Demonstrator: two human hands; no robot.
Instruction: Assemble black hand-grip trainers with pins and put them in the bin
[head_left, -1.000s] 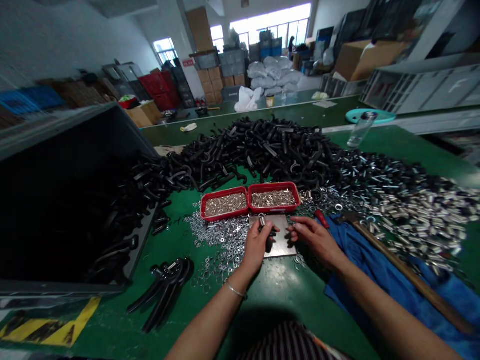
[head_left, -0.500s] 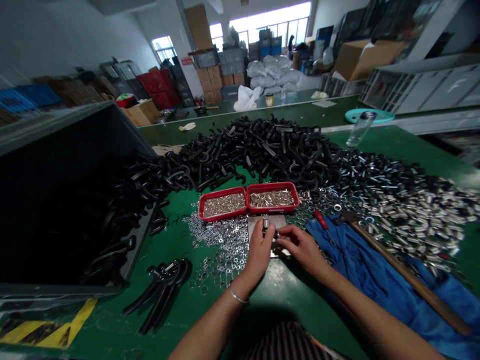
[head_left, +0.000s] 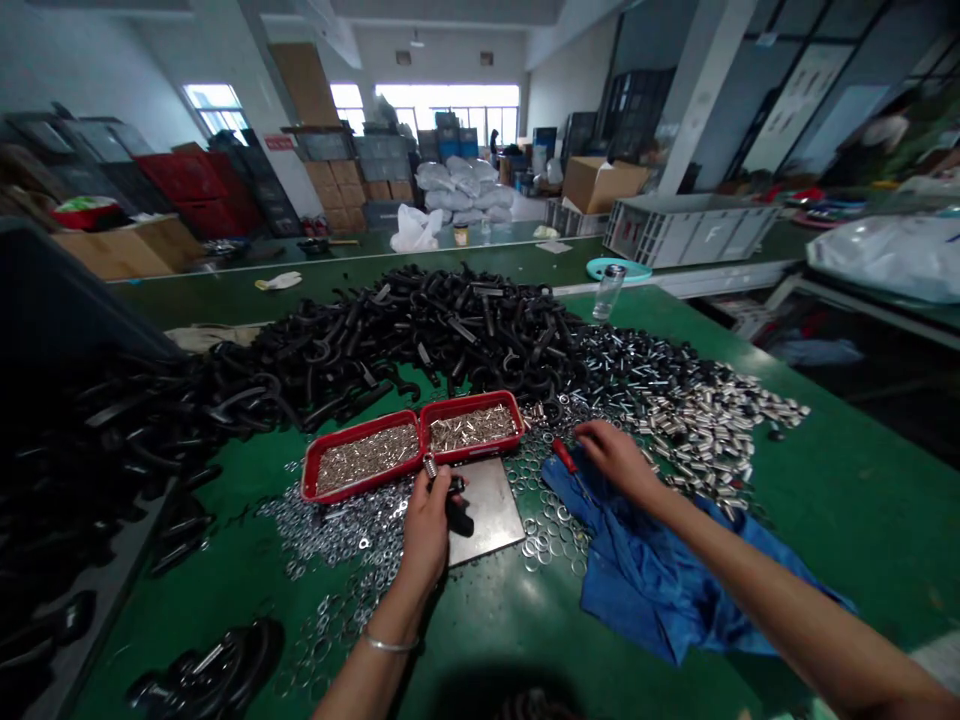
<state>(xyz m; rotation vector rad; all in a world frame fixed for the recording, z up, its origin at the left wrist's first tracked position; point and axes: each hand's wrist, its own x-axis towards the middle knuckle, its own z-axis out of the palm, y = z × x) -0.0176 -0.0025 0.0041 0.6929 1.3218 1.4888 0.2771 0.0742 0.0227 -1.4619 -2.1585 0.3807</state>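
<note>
My left hand (head_left: 426, 525) is closed around a black curved part (head_left: 459, 515). A silver ribbed cylinder (head_left: 430, 467) sticks up by its thumb. It is above a flat metal plate (head_left: 489, 510) on the green bench. My right hand (head_left: 619, 462) is over a blue cloth (head_left: 652, 570), just right of a red-handled screwdriver (head_left: 564, 456). Its fingers are bent, and whatever lies beneath them is hidden. The wooden-handled hammer seen there earlier is now out of sight. Two red trays (head_left: 363, 460) of small metal pins stand beyond the plate.
A large heap of black curved parts (head_left: 450, 340) spreads behind the trays. Loose washers and rings (head_left: 345, 535) lie left of the plate. Silver sleeves (head_left: 705, 420) are piled at right. A clear bottle (head_left: 608, 292) stands farther back. A dark crate (head_left: 67, 290) is at far left.
My right hand has left the part in my left hand and moved right, over the cloth. My left hand still grips the part. The view has turned right.
</note>
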